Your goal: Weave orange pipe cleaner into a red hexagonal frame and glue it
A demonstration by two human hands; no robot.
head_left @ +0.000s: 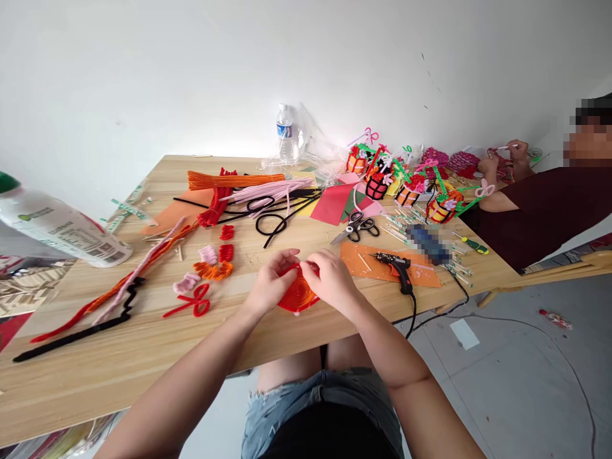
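Near the table's front edge, a red and orange pipe-cleaner coil (300,292) shows its spiral between my two hands. My left hand (273,284) pinches its left rim with thumb and fingers. On the opposite side my right hand (331,275) grips the upper right rim, its fingertips partly hidden. Left of my hands lie a red pipe-cleaner bow (198,303), a crimped orange strip (213,271), small pink pieces (186,282) and red pieces (226,253). Scissors (356,226) rest beyond my right hand, and a glue gun (394,264) lies on orange paper to its right.
Orange pipe cleaners (234,180) and pink ones (268,190) lie behind. Several small flower baskets (408,191) stand at the back right beside glue sticks (459,258). A water bottle (285,131) and a white bottle (62,223) stand on the table. Another person's hand (517,150) works at right.
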